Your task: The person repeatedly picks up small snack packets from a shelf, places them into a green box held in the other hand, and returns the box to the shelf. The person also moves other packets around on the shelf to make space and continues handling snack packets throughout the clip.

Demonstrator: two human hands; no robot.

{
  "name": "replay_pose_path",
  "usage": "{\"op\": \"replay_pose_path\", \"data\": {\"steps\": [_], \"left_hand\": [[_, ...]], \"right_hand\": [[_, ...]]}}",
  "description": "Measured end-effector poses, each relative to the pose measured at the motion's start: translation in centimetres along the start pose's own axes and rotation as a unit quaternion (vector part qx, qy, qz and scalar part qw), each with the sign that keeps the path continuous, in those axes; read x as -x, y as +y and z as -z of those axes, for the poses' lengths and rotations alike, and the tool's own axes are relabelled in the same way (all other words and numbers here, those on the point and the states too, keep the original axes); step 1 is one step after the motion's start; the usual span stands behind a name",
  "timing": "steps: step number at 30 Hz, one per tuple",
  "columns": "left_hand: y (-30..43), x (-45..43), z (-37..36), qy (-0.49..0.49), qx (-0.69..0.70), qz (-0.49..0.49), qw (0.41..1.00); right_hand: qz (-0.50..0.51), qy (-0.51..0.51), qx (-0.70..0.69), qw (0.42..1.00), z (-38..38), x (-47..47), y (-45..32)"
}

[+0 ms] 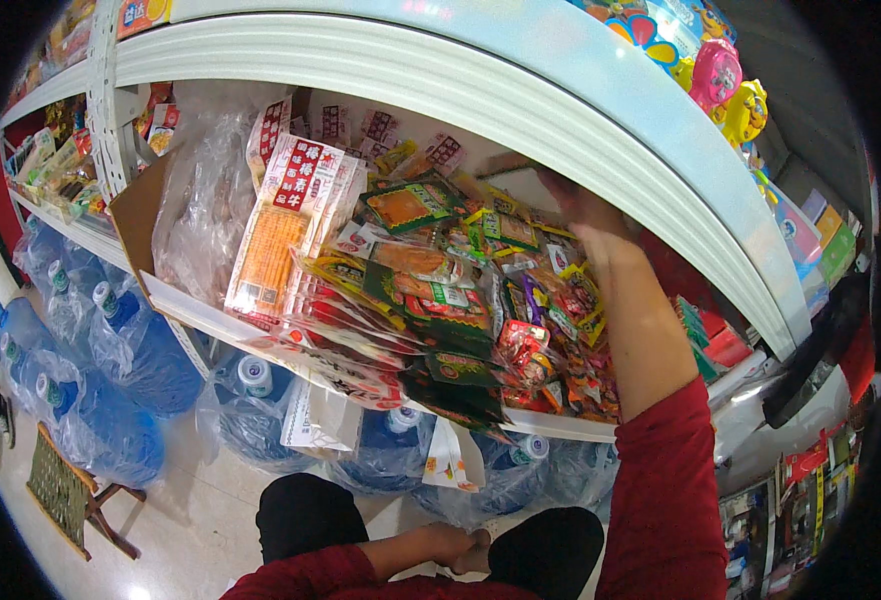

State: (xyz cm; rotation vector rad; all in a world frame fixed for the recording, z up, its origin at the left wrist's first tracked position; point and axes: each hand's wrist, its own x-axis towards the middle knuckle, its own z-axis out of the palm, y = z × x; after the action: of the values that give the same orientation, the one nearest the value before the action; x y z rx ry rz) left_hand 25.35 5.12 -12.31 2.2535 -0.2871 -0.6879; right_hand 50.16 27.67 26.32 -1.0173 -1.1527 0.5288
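Observation:
My right arm reaches into the shelf, and my right hand (586,206) is blurred and partly in shade under the upper shelf edge. It is at the back right of a heap of snack packets (478,262), near a pale panel (519,191); whether it grips anything is unclear. Low between my knees is my left hand (448,544), its fingers mostly hidden. In front of me stand clear packs of orange snack strips (271,247) with red-and-white labels. Dark green packets (448,322) overhang the shelf's front edge, beside small red wrapped snacks (526,345).
A white metal shelf edge (440,56) curves low over the heap. Plastic-wrapped blue water bottles (121,360) stand on the floor left and below the shelf. A folding stool (61,491) is at lower left. Colourful toys (718,75) hang at upper right.

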Motion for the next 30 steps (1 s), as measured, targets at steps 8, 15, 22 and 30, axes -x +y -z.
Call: {"op": "replay_pose_path", "data": {"steps": [8, 15, 22, 30], "left_hand": [[0.6, 1.0, 0.6, 0.032, 0.024, 0.011, 0.999], [-0.4, -0.1, -0.1, 0.014, 0.012, -0.001, 1.000], [-0.3, 0.1, 0.1, 0.017, 0.022, -0.002, 1.000], [-0.5, -0.2, -0.3, 0.016, -0.005, -0.004, 1.000]], "right_hand": [[-0.253, -0.085, 0.399, 0.877, 4.3, -0.2, 9.1], [-0.235, -0.128, 0.626, 0.732, 5.3, 0.7, 12.1], [-0.316, -0.092, 0.584, 0.742, 5.3, 1.7, 10.4], [-0.210, -0.008, 0.393, 0.895, 8.4, 0.2, 10.0]]}}
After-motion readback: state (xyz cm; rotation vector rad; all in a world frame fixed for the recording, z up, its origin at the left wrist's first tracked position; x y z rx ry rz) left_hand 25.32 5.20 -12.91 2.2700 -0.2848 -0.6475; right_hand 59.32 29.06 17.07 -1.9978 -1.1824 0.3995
